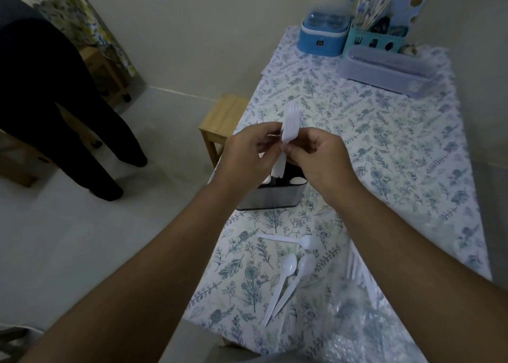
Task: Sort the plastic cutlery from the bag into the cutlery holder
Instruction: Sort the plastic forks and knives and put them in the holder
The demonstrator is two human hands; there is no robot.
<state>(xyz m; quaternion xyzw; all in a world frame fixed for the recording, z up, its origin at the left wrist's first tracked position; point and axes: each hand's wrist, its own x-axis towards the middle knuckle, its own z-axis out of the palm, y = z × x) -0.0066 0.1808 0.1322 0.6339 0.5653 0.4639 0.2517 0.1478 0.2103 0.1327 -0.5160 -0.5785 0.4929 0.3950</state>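
Both hands meet above the metal cutlery holder (272, 196) and grip a stack of white plastic forks (290, 123), tines pointing up. My left hand (248, 153) pinches the stack from the left, and my right hand (320, 156) pinches it from the right. The handle ends hang down toward the holder's dark opening, where more white cutlery stands. Three white plastic spoons (288, 269) lie loose on the floral tablecloth (384, 148) near me. The clear plastic bag (365, 316) lies crumpled at the lower right with white cutlery inside.
At the table's far end stand a blue lidded box (321, 37), a teal organizer with sticks (376, 37) and a long clear container (384, 70). A wooden stool (220, 123) sits left of the table. A person in dark trousers (68, 109) stands on the floor at left.
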